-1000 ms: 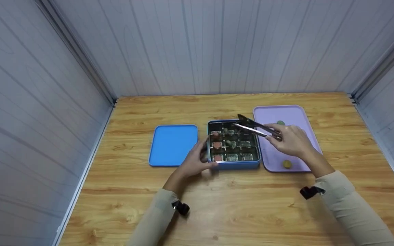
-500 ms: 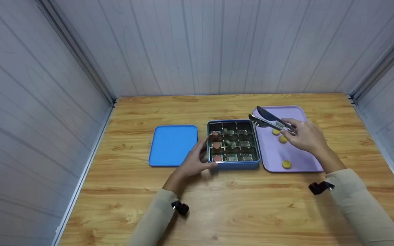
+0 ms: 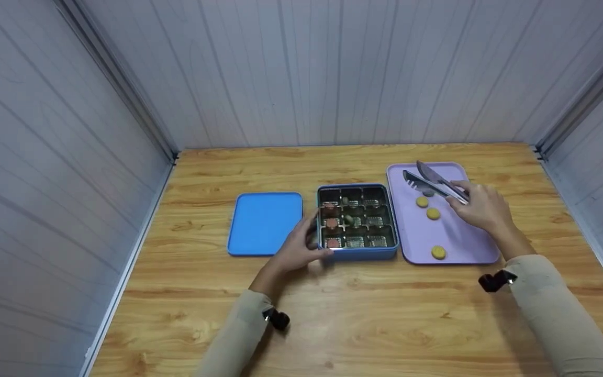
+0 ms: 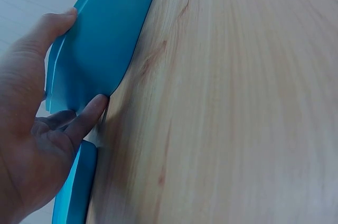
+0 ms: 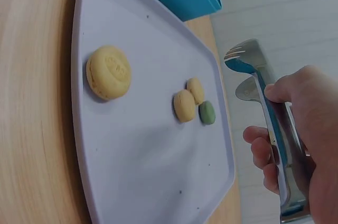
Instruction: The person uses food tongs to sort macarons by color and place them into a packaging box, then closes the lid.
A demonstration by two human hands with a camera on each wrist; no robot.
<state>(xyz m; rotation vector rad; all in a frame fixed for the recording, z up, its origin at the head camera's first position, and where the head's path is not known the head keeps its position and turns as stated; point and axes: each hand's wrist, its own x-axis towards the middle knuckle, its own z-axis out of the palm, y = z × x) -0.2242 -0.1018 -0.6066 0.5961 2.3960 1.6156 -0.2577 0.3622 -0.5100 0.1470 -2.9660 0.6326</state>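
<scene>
My left hand (image 3: 296, 251) holds the near left corner of a blue square box (image 3: 361, 255), thumb on its front wall and fingers along its left side. Inside is a dark divided insert with pink macarons (image 3: 332, 223) down the left column and two green macarons (image 3: 349, 220) in the middle column. My right hand (image 3: 484, 209) grips metal tongs (image 5: 274, 123), their arms spread with nothing between the tips. They hang over the far part of a lilac tray (image 3: 416, 241). Three yellow macarons (image 3: 438, 252) lie there, and one green macaron (image 5: 207, 112) partly hidden by the tongs in the head view.
Left of the box lies a flat blue lid (image 3: 265, 222), close behind my left hand. The tray stands just right of the box. A wooden table (image 3: 354, 314) carries everything, with pale panel walls (image 3: 312, 73) behind and at both sides.
My right hand has carried the tongs from above the box rightward to above the tray, and their arms look wider apart. The left hand and box have stayed put.
</scene>
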